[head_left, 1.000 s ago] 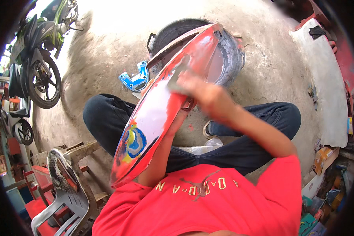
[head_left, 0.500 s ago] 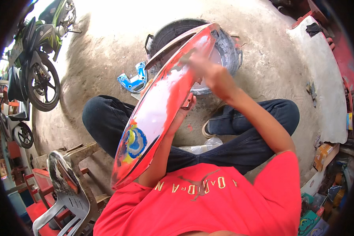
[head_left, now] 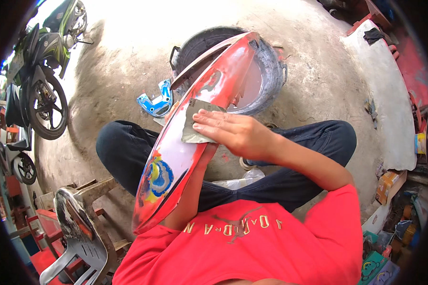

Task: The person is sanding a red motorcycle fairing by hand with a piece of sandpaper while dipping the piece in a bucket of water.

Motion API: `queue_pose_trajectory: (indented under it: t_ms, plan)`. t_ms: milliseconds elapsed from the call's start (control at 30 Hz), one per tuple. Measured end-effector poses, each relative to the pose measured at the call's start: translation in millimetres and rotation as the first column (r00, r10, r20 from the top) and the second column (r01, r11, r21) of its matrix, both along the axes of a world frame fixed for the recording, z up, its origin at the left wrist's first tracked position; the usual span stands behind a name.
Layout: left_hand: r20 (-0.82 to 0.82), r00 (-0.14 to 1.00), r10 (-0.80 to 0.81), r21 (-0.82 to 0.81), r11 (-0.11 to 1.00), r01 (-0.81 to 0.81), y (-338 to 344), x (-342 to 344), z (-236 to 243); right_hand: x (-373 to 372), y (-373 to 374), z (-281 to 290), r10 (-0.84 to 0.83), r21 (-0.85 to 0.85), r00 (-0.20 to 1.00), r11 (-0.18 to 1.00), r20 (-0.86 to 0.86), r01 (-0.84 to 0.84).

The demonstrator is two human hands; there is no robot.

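Note:
A long curved panel [head_left: 175, 159] in red and white, with a blue and yellow patch, slants up from my lap over a dark tub [head_left: 272, 91] of murky water. My right hand [head_left: 235, 132] lies on it, fingers pressed flat and close together on a grey-green abrasive sheet [head_left: 192, 137]. My left hand [head_left: 205, 154] supports the panel from beneath, its fingers mostly hidden. A narrower weathered piece [head_left: 197, 61] rests along the panel's far part, over the tub. A blue and white bracket-shaped part [head_left: 159, 105] lies on the concrete left of the tub.
Two motorbikes [head_left: 47, 99] stand at the left. A worn plastic chair [head_left: 88, 244] and wooden pieces are at the lower left. A pale slab [head_left: 385, 109], a cardboard box [head_left: 390, 187] and clutter line the right side. My bent legs [head_left: 318, 140] are around the work.
My right hand with the sheet has moved down the panel toward me, from the upper part onto the white middle area. The view has shifted slightly.

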State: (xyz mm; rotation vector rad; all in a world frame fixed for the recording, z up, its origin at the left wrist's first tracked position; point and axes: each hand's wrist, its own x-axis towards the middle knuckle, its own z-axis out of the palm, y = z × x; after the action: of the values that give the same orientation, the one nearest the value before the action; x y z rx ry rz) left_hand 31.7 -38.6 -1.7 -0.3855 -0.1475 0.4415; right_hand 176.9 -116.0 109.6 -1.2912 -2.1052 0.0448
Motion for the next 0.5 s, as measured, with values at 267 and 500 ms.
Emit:
queue_pose_trajectory:
  t_ms: [267,500]
  plan:
    - [-0.357,0.920,0.164,0.219,0.972,-0.088,-9,-7,-53,4,1,-9,-0.058,0.060,0.997,0.996,-0.051,0.061]
    - [-0.088,0.994,0.070,0.301,0.953,-0.041,8,4,19,35,0,-23,-0.275,-0.049,0.961,0.960,0.007,0.275]
